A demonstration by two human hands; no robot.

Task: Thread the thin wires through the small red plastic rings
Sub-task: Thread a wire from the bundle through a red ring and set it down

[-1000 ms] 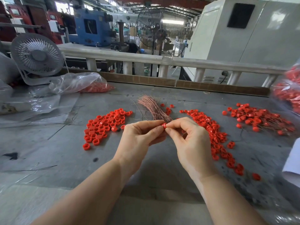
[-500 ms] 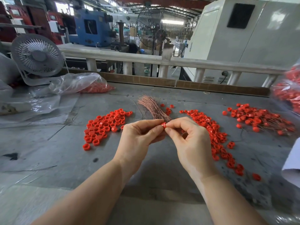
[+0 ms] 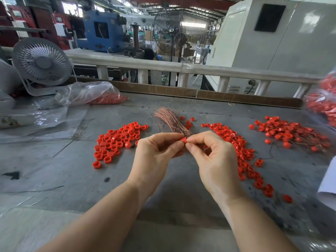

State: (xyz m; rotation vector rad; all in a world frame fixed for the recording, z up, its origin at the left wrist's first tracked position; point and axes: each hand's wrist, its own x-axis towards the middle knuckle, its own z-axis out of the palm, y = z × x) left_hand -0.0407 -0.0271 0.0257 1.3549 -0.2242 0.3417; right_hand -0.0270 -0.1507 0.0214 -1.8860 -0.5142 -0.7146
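A small red plastic ring (image 3: 183,140) is pinched between the fingertips of my left hand (image 3: 154,157) and my right hand (image 3: 216,160), held above the middle of the grey table. A bundle of thin copper-coloured wires (image 3: 171,120) fans out away from me just behind my fingers; I cannot tell which hand holds its near end. Loose red rings lie in a pile on the left (image 3: 118,140) and in a long strip on the right (image 3: 241,151). Rings with wires through them are heaped at the far right (image 3: 289,131).
A clear plastic bag with red rings (image 3: 94,95) and a small white fan (image 3: 41,64) stand at the back left. Another bag of red parts (image 3: 323,102) sits at the right edge, with white paper (image 3: 329,182) below it. A cardboard strip and railing border the table's far edge.
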